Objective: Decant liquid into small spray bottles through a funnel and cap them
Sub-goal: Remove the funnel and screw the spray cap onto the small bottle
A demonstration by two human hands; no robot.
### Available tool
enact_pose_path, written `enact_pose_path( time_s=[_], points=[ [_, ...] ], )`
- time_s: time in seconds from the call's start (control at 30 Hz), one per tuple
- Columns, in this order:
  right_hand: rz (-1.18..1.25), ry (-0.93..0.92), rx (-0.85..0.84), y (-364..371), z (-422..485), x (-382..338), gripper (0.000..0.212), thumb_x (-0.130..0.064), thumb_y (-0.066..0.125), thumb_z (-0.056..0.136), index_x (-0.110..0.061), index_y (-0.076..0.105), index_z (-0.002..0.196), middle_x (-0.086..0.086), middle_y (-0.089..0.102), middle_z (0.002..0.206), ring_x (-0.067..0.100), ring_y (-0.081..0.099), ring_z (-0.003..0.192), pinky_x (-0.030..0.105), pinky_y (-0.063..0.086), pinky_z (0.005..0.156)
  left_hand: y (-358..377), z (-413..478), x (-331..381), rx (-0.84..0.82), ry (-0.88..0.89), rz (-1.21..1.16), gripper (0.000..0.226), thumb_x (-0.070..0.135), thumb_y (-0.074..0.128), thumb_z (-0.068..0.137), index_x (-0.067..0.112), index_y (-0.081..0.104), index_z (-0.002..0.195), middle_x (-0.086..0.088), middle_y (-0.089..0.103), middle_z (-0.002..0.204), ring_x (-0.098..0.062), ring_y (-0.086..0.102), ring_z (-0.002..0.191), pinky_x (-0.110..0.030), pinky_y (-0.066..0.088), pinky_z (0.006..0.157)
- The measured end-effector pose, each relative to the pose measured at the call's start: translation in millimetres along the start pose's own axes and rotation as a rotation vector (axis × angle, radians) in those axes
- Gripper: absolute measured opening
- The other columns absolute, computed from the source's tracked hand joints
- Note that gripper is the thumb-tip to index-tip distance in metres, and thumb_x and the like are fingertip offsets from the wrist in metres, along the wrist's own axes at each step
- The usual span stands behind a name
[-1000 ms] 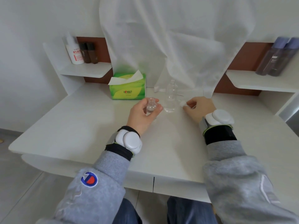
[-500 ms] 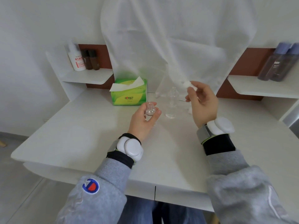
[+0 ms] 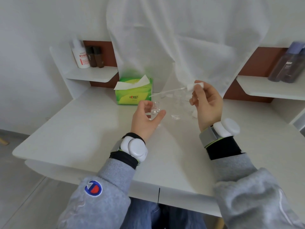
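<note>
My left hand grips a small clear spray bottle upright just above the white table; its neck has no cap on it. My right hand is raised to the right of it and pinches a white spray cap. The cap's thin dip tube points left toward the bottle's mouth, its tip a little above and to the left of the mouth. A larger clear bottle stands on the table between my hands, faint against the white cloth.
A green tissue pack sits behind my left hand. Small white parts lie by my right palm. Left shelf holds a white bottle and dark bottles; right shelf holds tall dark bottles. A white cloth hangs at the back.
My right hand picked the spray cap up from the table, lifted it and turned it so the dip tube points toward the small bottle. My left hand kept holding the bottle.
</note>
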State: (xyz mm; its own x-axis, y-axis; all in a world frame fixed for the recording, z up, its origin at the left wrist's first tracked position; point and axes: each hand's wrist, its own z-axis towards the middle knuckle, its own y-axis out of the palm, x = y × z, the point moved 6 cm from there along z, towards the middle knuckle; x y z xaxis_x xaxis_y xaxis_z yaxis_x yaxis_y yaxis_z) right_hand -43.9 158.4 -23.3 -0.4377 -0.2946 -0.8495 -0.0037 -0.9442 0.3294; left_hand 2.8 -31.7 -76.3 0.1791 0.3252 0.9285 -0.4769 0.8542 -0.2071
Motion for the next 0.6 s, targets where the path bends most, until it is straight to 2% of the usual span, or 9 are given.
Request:
enact_pose_path(
  time_s=[0.13,0.27,0.4,0.5,0.6],
  points=[
    [0.005,-0.035,0.124,-9.9,2.8,0.0,0.008,-0.010,0.053,0.097,-0.006,0.060,0.099,0.001,0.053,0.067,0.010,0.046,0.053,0.026,0.041,0.055,0.7,0.9,-2.1,-0.006,0.005,0.007,0.040,0.028,0.078,0.078,0.023,0.050,0.106,0.009,0.060,0.103,-0.009,0.059,0.095,-0.022,0.047,0.081],
    [0.004,-0.164,0.270,-25.8,7.8,-10.9,0.011,-0.015,0.049,0.096,-0.005,0.054,0.099,-0.002,0.052,0.071,0.011,0.045,0.059,0.023,0.040,0.053,-0.1,1.3,-1.4,0.009,0.015,0.008,0.039,0.027,0.078,0.078,0.023,0.050,0.105,0.012,0.059,0.099,-0.007,0.059,0.093,-0.017,0.044,0.076],
    [-0.170,-0.261,0.302,-38.0,9.9,-22.0,0.012,-0.026,0.048,0.096,-0.017,0.053,0.103,-0.002,0.054,0.083,0.011,0.049,0.070,0.030,0.043,0.066,-1.3,1.7,-0.5,0.020,0.018,0.011,0.040,0.027,0.078,0.077,0.021,0.051,0.106,0.007,0.061,0.102,-0.003,0.058,0.091,-0.015,0.043,0.075],
    [-0.278,-0.317,0.333,-41.6,9.1,-30.4,0.009,-0.023,0.047,0.097,-0.020,0.051,0.103,-0.011,0.053,0.082,0.005,0.047,0.067,0.024,0.042,0.065,-1.3,1.1,-0.7,0.018,0.014,0.011,0.041,0.026,0.078,0.077,0.022,0.050,0.106,0.010,0.061,0.100,0.000,0.058,0.090,-0.016,0.043,0.075],
    [-0.371,-0.310,0.376,-46.2,8.9,-30.4,0.013,-0.022,0.048,0.096,-0.015,0.054,0.105,-0.012,0.053,0.080,-0.002,0.046,0.063,0.015,0.040,0.063,-1.3,0.2,-1.5,0.014,0.010,0.006,0.041,0.024,0.079,0.077,0.022,0.050,0.106,0.011,0.060,0.099,-0.005,0.060,0.091,-0.018,0.044,0.077]
  ],
)
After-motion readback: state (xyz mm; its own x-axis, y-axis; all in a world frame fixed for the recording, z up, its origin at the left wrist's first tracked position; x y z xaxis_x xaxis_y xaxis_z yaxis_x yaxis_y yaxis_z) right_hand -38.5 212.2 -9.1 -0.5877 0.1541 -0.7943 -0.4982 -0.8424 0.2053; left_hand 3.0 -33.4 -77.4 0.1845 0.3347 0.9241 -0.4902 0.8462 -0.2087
